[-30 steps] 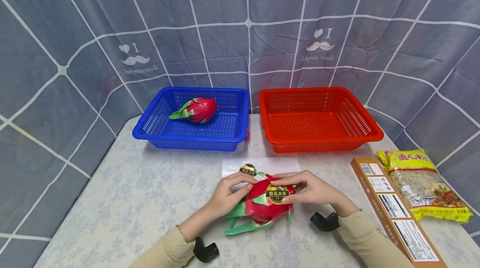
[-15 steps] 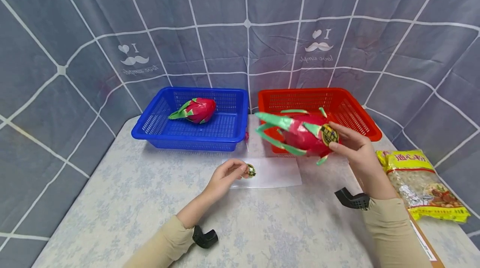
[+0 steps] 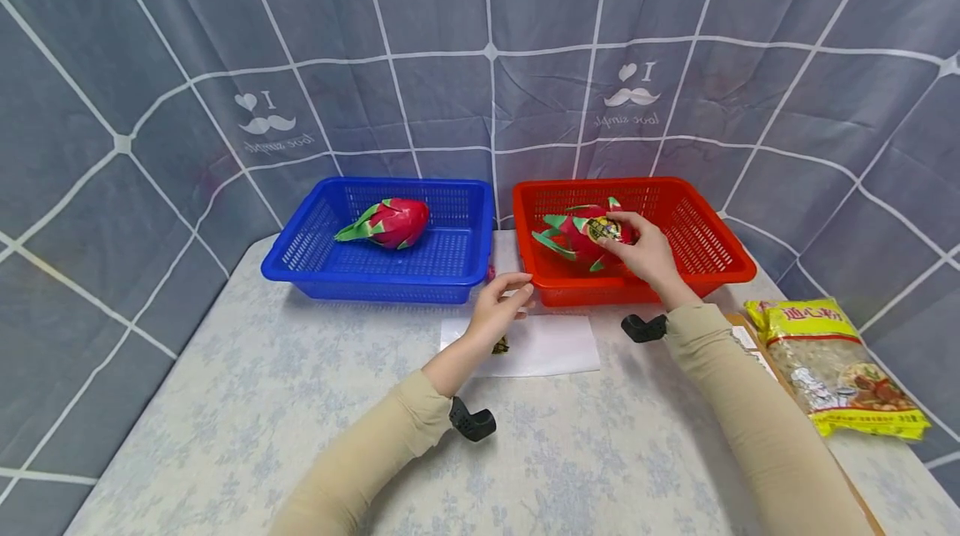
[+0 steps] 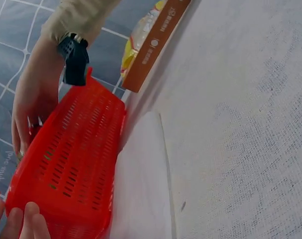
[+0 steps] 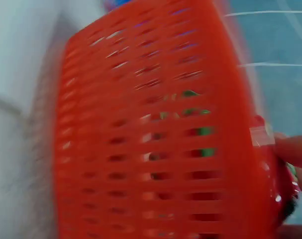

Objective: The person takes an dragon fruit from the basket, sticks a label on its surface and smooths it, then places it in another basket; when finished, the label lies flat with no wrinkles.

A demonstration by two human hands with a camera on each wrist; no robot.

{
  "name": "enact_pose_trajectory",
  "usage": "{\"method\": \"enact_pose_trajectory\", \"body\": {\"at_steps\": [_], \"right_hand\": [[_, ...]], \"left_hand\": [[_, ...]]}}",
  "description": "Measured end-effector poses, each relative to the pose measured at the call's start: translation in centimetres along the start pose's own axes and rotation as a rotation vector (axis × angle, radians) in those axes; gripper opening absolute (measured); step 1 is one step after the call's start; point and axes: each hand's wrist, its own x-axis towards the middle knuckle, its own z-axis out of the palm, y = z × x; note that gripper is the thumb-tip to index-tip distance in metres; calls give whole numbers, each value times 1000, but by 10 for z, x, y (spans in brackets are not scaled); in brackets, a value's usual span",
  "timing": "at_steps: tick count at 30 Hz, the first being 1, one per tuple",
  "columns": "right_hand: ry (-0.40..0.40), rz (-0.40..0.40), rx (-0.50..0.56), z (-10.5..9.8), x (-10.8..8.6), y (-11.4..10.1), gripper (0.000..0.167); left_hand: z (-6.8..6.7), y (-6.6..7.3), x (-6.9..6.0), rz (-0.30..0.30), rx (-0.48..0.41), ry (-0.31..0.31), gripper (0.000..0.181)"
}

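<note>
My right hand grips a dragon fruit by its rounded end, inside the red basket. The fruit is red with green leaf tips and wears a black-and-gold sticker. Through the basket's slots in the right wrist view, parts of the fruit show in green and red. My left hand is at the red basket's front left corner, fingers loosely bent and holding nothing; whether they touch the rim I cannot tell. Below that hand lies a white sheet with another sticker, partly hidden by the wrist.
To the left stands a blue basket with a second dragon fruit in it. A yellow-and-clear food bag lies at the right, beside a long brown box. Behind the baskets hangs a grey curtain with white lines.
The dragon fruit, first between both hands on the table, was lifted by my right hand and carried into the red basket. My left hand moved from the sheet's sticker toward that basket's corner.
</note>
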Motion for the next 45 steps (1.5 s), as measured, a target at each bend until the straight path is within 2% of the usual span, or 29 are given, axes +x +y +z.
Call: {"method": "enact_pose_trajectory", "body": {"at_steps": [2,4,6,8,9,11,13,15,18,21,26,31,38,45], "right_hand": [[-112,22,-65,4,6,3,53],[-228,40,-149,3,10,3,58],[-320,43,-216,-2,12,0,63],[-360,34,-292,-8,13,-9,68],[-358,21,-321,-11,12,-16,69],[-307,9,-289,-15,8,-30,67],[-209,-2,-173,-15,0,-46,62],[-112,-37,11,-11,-9,-61,55],[-10,-103,286,1,-24,-81,45],[39,-153,497,18,-35,-95,39],[55,-170,674,47,-48,-108,35],[6,-143,710,75,-53,-111,32],[-110,-136,633,107,-57,-104,34],[-49,-99,593,132,-56,-96,28]], "left_hand": [[1,-1,2,-4,8,9,29],[-1,2,2,0,31,-17,30],[-7,8,2,-9,73,-79,31],[-18,16,3,-9,133,-171,32],[-24,23,4,-18,163,-218,33],[-37,39,7,-15,219,-298,33],[-51,57,11,4,255,-345,33],[-65,77,17,25,285,-354,31],[-87,105,25,57,333,-348,31],[-108,129,32,71,380,-337,31],[-135,156,42,88,428,-274,34],[-157,168,55,108,448,-187,35],[-179,165,67,140,380,-87,34],[-193,149,77,123,320,-6,38]]}}
